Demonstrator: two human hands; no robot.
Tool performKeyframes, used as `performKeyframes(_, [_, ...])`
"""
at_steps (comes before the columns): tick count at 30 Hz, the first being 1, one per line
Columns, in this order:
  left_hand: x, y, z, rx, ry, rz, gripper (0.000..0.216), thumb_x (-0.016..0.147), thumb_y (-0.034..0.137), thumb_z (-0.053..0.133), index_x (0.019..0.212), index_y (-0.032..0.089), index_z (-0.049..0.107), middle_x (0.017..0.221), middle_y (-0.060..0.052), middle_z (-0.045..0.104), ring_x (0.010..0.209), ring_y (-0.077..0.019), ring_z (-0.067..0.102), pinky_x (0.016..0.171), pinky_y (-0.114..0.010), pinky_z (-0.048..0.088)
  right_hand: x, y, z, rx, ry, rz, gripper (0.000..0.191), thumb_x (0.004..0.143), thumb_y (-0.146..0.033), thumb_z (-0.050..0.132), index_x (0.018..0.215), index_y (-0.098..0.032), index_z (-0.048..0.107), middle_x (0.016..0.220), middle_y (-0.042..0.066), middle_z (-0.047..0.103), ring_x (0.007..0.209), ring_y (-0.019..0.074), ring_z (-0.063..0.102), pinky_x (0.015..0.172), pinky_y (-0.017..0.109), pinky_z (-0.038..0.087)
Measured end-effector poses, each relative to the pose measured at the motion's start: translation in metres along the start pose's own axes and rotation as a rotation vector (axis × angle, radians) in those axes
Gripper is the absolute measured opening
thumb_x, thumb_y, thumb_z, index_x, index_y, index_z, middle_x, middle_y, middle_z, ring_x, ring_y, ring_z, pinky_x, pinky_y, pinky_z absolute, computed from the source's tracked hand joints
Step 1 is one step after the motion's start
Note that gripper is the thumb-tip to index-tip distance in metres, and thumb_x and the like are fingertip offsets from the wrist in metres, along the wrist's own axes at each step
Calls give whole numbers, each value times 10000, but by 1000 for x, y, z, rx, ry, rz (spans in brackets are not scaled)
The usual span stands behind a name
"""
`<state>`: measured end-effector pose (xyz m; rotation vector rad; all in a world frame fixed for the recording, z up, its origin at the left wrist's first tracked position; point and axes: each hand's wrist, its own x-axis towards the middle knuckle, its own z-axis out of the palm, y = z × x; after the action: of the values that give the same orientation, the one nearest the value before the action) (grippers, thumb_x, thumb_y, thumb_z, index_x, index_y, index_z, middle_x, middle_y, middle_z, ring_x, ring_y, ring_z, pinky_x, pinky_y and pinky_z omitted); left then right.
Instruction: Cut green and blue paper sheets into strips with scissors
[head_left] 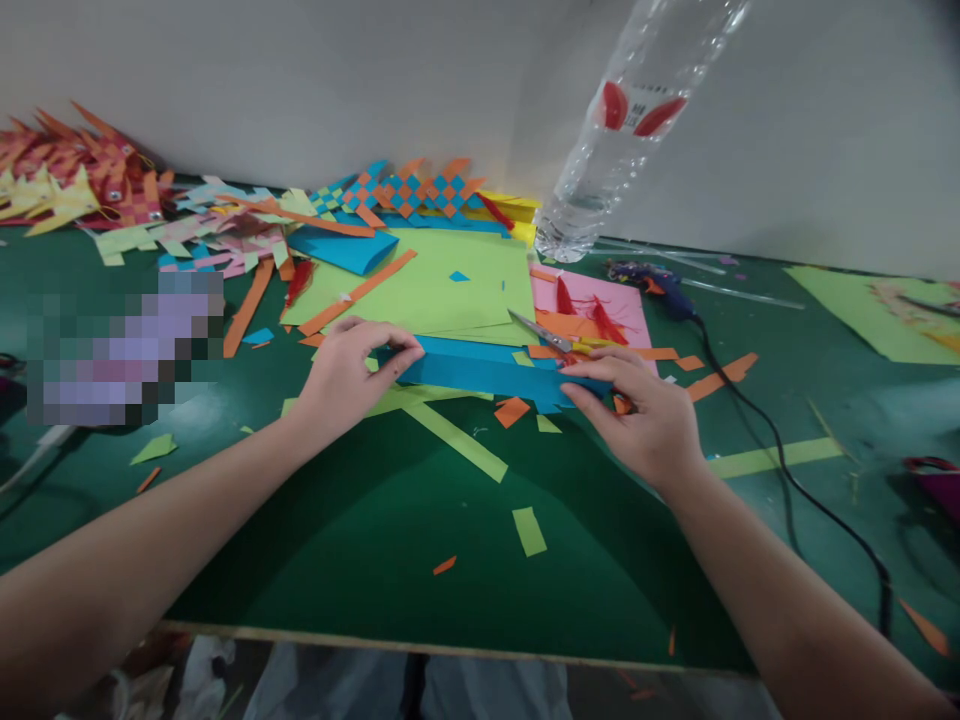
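Observation:
A folded blue paper sheet (487,370) lies on the green table (390,520) between my hands. My left hand (349,375) pinches its left end with curled fingers. My right hand (645,410) presses and grips the right end, fingers closed on the fold. Small scissors (544,335) with orange handles lie just behind the blue paper, on light green sheets (435,285) and a pink sheet (600,300).
A clear plastic bottle (615,130) stands at the back by the wall. A glue gun (656,280) with a black cord (780,460) lies at right. Woven paper pieces (405,190) and several loose strips and scraps litter the back left and table middle.

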<state>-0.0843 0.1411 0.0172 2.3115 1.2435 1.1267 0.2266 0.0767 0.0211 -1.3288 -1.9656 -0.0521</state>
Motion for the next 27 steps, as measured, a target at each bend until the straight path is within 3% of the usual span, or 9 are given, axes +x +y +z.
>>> performKeyframes(5, [3,-5,-5,-92,25,-140,173,929,356,605,831,227,665,793,-15,714,735,-182,655,680,-294,507,1,-2,-3,-19,11,36,82,898,-298,675,945,-325,737,928,11,794,969,270,739,801,436,599])
performKeyframes(9, [5,-10,-5,-207,137,-213,168,963,335,565,848,218,598,758,3,665,715,-149,631,666,-284,489,3,-4,-4,-27,31,113,99,896,-320,667,962,-316,741,952,26,794,901,263,742,737,411,598])
performKeyframes(14, [6,-17,-2,-346,258,-245,193,1023,301,474,853,227,527,688,38,593,677,-125,588,689,-291,475,3,1,-3,-13,124,252,122,864,-333,686,954,-273,742,900,25,787,679,190,698,484,295,493])
performKeyframes(20, [5,-13,-6,-208,131,-209,415,1049,346,394,668,233,513,602,18,573,575,-146,522,681,-320,477,4,7,-2,36,164,319,136,864,-340,689,971,-269,734,860,17,776,648,179,683,553,314,550])
performKeyframes(23, [4,-5,-9,-130,34,-160,428,1011,372,450,620,225,545,572,22,595,529,-134,516,690,-311,497,5,6,-2,38,169,313,132,865,-327,688,974,-265,730,854,16,774,621,168,670,525,302,542])
performKeyframes(27, [3,-1,-7,-71,1,-68,405,946,414,566,581,242,607,555,20,656,614,-174,620,927,-412,521,6,2,-3,54,174,322,161,868,-321,681,1012,-256,712,837,11,760,504,125,589,424,269,458])
